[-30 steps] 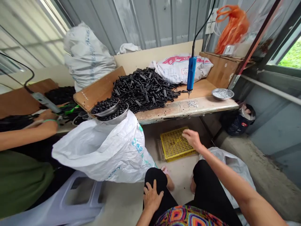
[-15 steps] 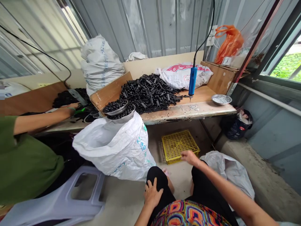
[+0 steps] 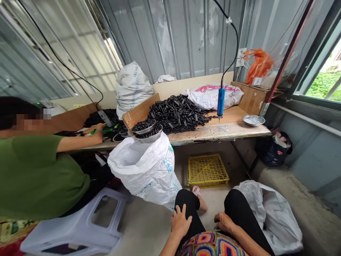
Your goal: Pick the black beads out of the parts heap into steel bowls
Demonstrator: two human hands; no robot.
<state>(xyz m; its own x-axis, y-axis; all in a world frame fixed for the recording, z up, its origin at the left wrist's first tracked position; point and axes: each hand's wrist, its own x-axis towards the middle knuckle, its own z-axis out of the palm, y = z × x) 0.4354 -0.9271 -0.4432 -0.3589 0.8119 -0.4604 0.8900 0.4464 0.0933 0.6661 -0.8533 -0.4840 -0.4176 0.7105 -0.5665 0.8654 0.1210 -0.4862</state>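
My left hand [image 3: 181, 221] lies on my left thigh with its fingers spread, holding nothing. At the inner side of my right thigh rests my right hand [image 3: 224, 222], its fingers curled in and nothing showing in them. Both hands are well away from the workbench [image 3: 239, 130]. On the bench is a heap of black plastic parts [image 3: 178, 113], with bowls of small black balls [image 3: 144, 125] at its left. A blue electric screwdriver [image 3: 221, 102] hangs on its cable above a few loose small metal pieces [image 3: 223, 128]. A metal dish [image 3: 254, 120] of similar pieces stands to the right.
An open white woven sack [image 3: 149, 174] stands left of my knees; another white sack [image 3: 279, 217] lies to my right. Under the bench sits a yellow crate [image 3: 207, 170]. A co-worker in a green shirt [image 3: 34, 174] sits at left by a plastic stool [image 3: 80, 220].
My right hand has come down and back from in front of my knee to my thigh. My left hand stays on the left thigh. The view has swung left, showing more of the co-worker.
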